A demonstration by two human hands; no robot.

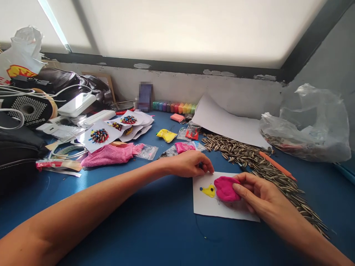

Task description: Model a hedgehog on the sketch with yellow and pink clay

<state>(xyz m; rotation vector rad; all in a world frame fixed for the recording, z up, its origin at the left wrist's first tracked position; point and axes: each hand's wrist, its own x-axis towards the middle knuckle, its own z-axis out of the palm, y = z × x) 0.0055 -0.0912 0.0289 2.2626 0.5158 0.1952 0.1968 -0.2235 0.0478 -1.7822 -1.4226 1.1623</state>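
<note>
Now we pinch pink clay (226, 189) in our right hand (260, 195) over white paper (203, 207), beside yellow clay (208, 191); our left hand (191, 163) curls at the top edge, grip unclear. A light touch should limit dents.

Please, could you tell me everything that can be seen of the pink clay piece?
The pink clay piece is a flattened, rounded slab of vivid magenta, apparently soft modelling clay, with shallow dents and an uneven edge. The right hand pinches its right side, thumb on top. It is over the white paper, just right of the yellow clay shape; whether it touches the paper is unclear.
</note>
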